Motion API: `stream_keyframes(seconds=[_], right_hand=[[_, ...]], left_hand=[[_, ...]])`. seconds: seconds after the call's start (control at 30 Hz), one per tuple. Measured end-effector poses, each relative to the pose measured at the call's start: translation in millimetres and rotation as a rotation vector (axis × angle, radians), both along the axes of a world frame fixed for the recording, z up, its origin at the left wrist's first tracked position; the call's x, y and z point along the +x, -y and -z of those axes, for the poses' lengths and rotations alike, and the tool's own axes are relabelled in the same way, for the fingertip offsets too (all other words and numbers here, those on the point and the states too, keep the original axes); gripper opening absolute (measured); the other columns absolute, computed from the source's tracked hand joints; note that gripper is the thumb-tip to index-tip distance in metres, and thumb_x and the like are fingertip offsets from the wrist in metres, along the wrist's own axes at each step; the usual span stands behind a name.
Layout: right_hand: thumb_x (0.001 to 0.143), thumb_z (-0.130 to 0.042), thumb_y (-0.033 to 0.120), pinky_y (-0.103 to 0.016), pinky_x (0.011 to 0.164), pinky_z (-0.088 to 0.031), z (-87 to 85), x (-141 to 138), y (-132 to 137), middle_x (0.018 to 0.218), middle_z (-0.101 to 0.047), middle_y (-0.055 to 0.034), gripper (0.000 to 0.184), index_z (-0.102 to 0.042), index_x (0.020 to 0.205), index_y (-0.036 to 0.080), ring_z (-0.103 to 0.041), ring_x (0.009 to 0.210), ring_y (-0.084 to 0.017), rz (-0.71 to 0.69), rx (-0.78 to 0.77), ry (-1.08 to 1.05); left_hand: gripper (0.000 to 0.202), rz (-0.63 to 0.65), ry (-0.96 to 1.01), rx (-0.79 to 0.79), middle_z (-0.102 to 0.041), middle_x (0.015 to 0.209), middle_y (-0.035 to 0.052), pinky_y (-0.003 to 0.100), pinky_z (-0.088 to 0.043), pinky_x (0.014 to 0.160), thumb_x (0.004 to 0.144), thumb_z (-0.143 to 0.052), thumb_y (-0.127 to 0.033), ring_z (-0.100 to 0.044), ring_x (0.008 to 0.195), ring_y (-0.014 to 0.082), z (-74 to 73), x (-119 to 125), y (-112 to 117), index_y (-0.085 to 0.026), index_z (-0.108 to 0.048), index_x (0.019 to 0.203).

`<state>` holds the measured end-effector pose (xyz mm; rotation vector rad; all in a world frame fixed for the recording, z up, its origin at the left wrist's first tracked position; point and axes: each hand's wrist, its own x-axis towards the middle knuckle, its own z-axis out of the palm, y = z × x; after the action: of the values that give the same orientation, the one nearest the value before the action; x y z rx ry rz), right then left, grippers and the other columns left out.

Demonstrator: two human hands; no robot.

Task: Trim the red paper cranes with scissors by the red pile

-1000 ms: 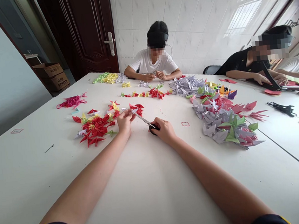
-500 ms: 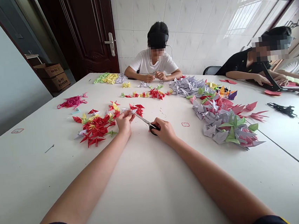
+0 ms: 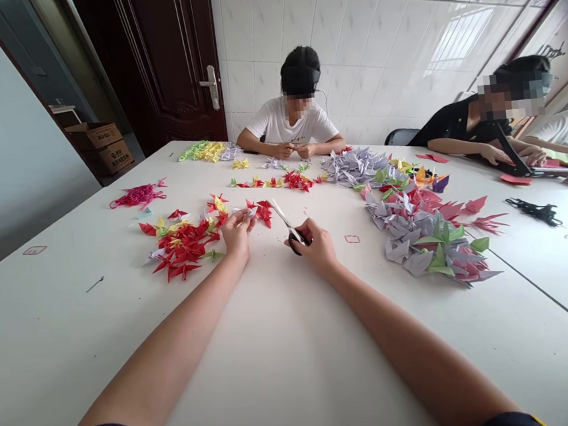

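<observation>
Right hand [image 3: 316, 247] grips scissors [image 3: 285, 221], left hand [image 3: 238, 234] pinches one paper crane [image 3: 250, 212]

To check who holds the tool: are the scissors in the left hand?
No, the scissors are gripped in the right hand, by their black handles, and the left hand is apart from them.

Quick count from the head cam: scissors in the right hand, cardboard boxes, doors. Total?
Scissors in right hand: 1
Cardboard boxes: 2
Door: 1
Total: 4
</observation>
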<state>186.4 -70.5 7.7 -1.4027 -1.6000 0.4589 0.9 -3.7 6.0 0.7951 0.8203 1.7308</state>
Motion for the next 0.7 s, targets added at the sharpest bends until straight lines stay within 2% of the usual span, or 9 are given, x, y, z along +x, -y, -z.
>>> stream_keyframes(seconds=[0.17,0.3,0.7], right_hand=[[0.065,-0.068,0.032,-0.026,0.055,-0.035,0.0,-0.5,0.2,0.066,-0.066,0.0025,0.02,-0.054,0.076,0.023,-0.045,0.057,-0.013,-0.101,-0.088,-0.09],[0.065,-0.067,0.031,-0.026,0.053,-0.035,-1.1,0.2,0.7,0.068,-0.069,0.0002,0.018,-0.055,0.075,0.023,-0.043,0.055,-0.013,-0.178,-0.139,-0.138],[0.065,-0.067,0.028,-0.024,0.052,-0.037,2.0,0.2,-1.3,0.069,-0.072,0.0006,0.015,-0.059,0.076,0.022,-0.046,0.054,-0.012,-0.233,-0.163,-0.145]], left_hand=[[0.014,0.002,0.027,-0.052,-0.065,0.083,0.0029,0.036,-0.055,0.089,0.069,-0.069,-0.011,-0.068,0.076,0.0128,-2.1,-0.2,0.2,-0.015,-0.067,0.083],[0.018,-0.002,0.015,-0.053,-0.065,0.076,0.0015,0.036,-0.055,0.087,0.068,-0.069,-0.012,-0.068,0.074,0.0131,-2.3,-0.3,0.6,-0.015,-0.065,0.085],[0.022,-0.013,-0.048,-0.055,-0.066,0.078,0.0029,0.036,-0.055,0.083,0.067,-0.069,-0.014,-0.066,0.07,0.0123,-3.4,0.9,1.8,-0.016,-0.063,0.088]])
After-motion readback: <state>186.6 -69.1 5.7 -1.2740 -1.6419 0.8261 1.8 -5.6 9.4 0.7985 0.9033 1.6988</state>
